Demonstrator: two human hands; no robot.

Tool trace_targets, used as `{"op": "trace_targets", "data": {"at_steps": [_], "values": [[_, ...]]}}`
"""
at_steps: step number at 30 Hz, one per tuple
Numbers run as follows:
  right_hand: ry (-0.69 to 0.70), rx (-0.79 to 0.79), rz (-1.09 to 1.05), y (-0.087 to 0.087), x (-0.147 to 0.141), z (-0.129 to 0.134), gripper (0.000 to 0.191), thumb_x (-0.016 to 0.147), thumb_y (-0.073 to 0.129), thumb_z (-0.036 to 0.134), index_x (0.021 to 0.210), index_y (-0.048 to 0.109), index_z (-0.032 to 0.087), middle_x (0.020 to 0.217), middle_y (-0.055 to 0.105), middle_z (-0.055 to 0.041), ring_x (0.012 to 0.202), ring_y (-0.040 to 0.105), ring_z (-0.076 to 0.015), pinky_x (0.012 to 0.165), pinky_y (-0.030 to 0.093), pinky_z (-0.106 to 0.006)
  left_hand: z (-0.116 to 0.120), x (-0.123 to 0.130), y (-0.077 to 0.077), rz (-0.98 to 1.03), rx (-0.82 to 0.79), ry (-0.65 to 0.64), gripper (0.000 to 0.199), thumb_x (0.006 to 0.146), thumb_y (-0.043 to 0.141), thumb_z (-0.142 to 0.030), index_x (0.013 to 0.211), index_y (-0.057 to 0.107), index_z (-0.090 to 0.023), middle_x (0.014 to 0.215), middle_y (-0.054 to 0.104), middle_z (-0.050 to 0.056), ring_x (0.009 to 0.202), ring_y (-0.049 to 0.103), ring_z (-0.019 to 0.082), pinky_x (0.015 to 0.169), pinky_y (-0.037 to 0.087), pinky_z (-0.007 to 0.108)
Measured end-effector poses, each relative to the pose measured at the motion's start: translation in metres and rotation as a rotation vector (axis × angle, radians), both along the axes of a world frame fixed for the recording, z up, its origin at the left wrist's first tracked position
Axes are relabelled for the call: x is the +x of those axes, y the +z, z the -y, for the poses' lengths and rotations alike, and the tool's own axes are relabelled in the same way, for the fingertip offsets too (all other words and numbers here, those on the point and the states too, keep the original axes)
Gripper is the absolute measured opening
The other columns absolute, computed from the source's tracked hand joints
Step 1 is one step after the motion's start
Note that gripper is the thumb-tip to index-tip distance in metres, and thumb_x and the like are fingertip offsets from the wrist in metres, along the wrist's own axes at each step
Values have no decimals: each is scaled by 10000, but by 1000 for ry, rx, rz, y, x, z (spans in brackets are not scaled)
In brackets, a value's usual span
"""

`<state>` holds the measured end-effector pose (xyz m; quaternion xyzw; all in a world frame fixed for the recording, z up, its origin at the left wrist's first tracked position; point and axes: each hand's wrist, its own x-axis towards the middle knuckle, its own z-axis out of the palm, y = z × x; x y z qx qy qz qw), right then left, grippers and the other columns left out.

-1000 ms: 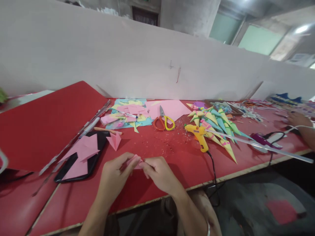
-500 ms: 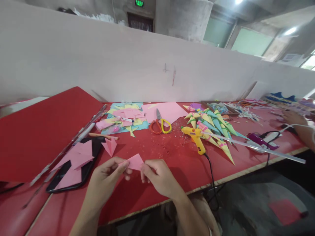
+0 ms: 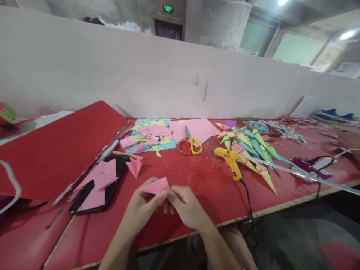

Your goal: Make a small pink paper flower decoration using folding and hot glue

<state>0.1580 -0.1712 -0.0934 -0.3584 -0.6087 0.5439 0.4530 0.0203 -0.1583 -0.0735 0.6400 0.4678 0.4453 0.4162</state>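
Observation:
Between my hands, above the front of the red table, is a folded piece of pink paper (image 3: 156, 186). My left hand (image 3: 149, 198) holds it from beneath, thumb pressed near its right corner. My right hand (image 3: 181, 204) pinches that same right corner, thumb close to the left thumb. Just beyond my left hand lies a folded pink paper piece (image 3: 135, 167). More pink paper pieces (image 3: 105, 175) rest on a black tray (image 3: 73, 207) to the left.
Scissors (image 3: 189, 142) with red and yellow handles lie beyond my hands. A yellow glue gun (image 3: 232, 161) with a trailing cord sits right, beside paper cones (image 3: 254, 144). Colored paper scraps (image 3: 153, 135) are piled at the back. Another person's hand (image 3: 348, 140) shows far right.
My left hand has slid along the paper toward the right, bringing both thumbs together at the right corner. The camera view has turned slightly left.

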Motion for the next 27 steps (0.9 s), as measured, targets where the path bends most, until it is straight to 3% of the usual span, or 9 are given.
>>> {"op": "trace_targets", "data": {"at_steps": [5,9,16,21,24,27], "values": [[58,-16,69,0,1,2,401,912,373,421,698,579,151,399,391,78,363,348,-54,428,287,-174,3,4,0,-190,128,5,369,791,450,-317,449,443,-180,428,481,-42,428,455,88,463,377,186],[95,9,66,3,1,3,341,923,378,326,730,594,148,387,396,87,360,354,-46,460,321,-161,2,-2,-1,-194,129,32,420,816,420,-340,428,439,-178,387,451,-46,377,416,78,409,326,185],[71,25,63,6,-1,5,319,921,381,274,744,616,151,390,394,88,365,361,-47,472,324,-162,6,-7,-3,-211,205,222,461,810,438,-323,373,420,-180,322,381,-54,313,351,69,361,263,204],[74,-13,32,1,2,2,297,912,388,281,730,585,153,389,397,89,361,352,-50,458,315,-169,4,-8,-1,-366,449,376,476,819,440,-330,368,407,-181,338,400,-40,340,380,76,412,295,215],[108,-71,-1,-1,3,0,235,896,391,270,774,561,162,433,459,77,378,394,-62,450,333,-177,1,-8,-1,-412,491,369,479,823,447,-328,369,414,-180,342,416,-37,345,396,75,428,309,213],[1,7,65,2,4,-2,134,835,489,240,825,601,168,612,580,26,557,516,-93,547,390,-199,0,-9,0,-424,443,296,488,824,450,-320,360,394,-181,313,399,-48,322,390,68,429,315,206]]}}
